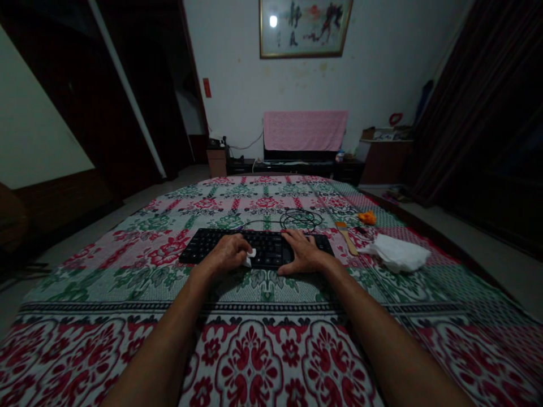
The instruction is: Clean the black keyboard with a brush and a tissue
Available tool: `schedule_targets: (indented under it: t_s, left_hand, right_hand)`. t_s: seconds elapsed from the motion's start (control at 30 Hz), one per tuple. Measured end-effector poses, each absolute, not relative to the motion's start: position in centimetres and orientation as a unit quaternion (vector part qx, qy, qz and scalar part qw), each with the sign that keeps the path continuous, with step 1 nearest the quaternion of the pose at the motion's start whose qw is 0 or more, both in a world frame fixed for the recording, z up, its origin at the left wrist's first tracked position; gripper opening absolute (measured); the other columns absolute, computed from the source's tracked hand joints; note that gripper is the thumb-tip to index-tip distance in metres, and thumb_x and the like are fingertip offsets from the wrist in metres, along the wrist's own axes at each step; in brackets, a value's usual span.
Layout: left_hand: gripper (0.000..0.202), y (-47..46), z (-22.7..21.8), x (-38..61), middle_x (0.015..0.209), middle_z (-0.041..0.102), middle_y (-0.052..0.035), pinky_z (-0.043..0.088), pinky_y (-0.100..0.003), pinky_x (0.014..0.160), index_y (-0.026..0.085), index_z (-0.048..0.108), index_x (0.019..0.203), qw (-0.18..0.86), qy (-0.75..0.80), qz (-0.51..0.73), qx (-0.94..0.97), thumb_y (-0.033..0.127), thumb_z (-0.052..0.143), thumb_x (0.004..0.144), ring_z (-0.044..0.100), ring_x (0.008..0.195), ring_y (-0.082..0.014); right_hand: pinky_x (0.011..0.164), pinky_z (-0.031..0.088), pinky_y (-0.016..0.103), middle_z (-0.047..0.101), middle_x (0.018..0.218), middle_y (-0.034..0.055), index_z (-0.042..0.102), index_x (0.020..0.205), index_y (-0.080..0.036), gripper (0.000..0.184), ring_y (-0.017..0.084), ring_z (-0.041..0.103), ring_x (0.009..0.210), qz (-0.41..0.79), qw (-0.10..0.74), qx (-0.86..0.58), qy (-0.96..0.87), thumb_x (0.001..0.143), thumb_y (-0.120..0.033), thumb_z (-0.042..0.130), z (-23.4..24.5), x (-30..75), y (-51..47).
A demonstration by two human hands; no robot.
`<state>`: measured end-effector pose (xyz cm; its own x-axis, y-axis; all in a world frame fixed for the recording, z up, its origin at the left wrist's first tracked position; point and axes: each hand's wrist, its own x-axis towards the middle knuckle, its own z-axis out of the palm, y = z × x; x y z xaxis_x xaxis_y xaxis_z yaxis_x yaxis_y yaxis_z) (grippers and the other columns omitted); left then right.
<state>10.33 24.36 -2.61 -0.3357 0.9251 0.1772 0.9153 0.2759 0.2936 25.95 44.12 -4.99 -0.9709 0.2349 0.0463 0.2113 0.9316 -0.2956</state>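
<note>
A black keyboard (203, 244) lies across a bed covered with a red, green and white flowered spread (127, 265). My left hand (229, 251) rests on the keyboard's middle, its fingers curled round a small white wad (250, 257). Lying flat on the keyboard's right half is my right hand (302, 251), fingers stretched out and nothing in it. The keyboard's black cable (302, 218) lies coiled just behind it.
To the right of the keyboard lie a wooden-handled brush (348, 237), a small orange thing (367, 217) and a crumpled white cloth (399, 253). Beyond the bed stands a low dark cabinet with a pink cloth (304, 130) draped over something. A framed picture (303, 27) hangs above.
</note>
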Motion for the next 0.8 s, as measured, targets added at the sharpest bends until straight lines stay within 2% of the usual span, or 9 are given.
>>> schedule_targets:
  t_s: [0.17, 0.3, 0.57, 0.8]
  left_hand:
    - [0.031, 24.9, -2.7, 11.1, 0.08, 0.064, -0.0024, 0.041, -0.021, 0.066, 0.02, 0.074, 0.087, 0.061, 0.764, 0.157, 0.623, 0.014, 0.049, 0.071, 0.057, 0.069, -0.0127]
    - [0.03, 24.4, -2.5, 9.9, 0.078, 0.065, -0.0028, 0.041, -0.021, 0.065, 0.021, 0.074, 0.085, 0.051, 0.781, 0.115, 0.612, 0.013, 0.05, 0.069, 0.058, 0.069, -0.0137]
    - [0.031, 25.4, -2.9, 12.1, 0.082, 0.065, -0.004, 0.041, -0.022, 0.068, 0.021, 0.073, 0.092, 0.012, 0.762, 0.134, 0.633, 0.017, 0.048, 0.075, 0.057, 0.073, -0.0142]
    - [0.029, 25.5, -3.0, 11.9, 0.081, 0.064, -0.0055, 0.042, -0.025, 0.069, 0.021, 0.073, 0.089, -0.008, 0.773, 0.107, 0.626, 0.016, 0.048, 0.076, 0.057, 0.073, -0.0155]
  right_hand:
    - [0.103, 0.009, 0.064, 0.019, 0.148, 0.0192, 0.025, 0.142, -0.017, 0.116, 0.04, 0.01, 0.135, 0.138, 0.042, -0.116, -0.983, 0.048, -0.07, 0.068, -5.2, 25.9, 44.2]
    - [0.102, 0.009, 0.064, 0.02, 0.148, 0.0193, 0.025, 0.142, -0.017, 0.116, 0.041, 0.012, 0.135, 0.138, 0.045, -0.115, -0.983, 0.049, -0.069, 0.069, -5.3, 25.9, 44.2]
    - [0.103, 0.01, 0.062, 0.019, 0.148, 0.0189, 0.025, 0.142, -0.017, 0.115, 0.039, 0.011, 0.135, 0.133, 0.048, -0.107, -0.984, 0.05, -0.07, 0.068, -5.5, 25.9, 44.3]
    - [0.102, 0.011, 0.065, 0.021, 0.147, 0.0181, 0.025, 0.142, -0.019, 0.115, 0.039, 0.015, 0.134, 0.137, 0.053, -0.106, -0.983, 0.048, -0.07, 0.069, -5.6, 25.8, 44.4]
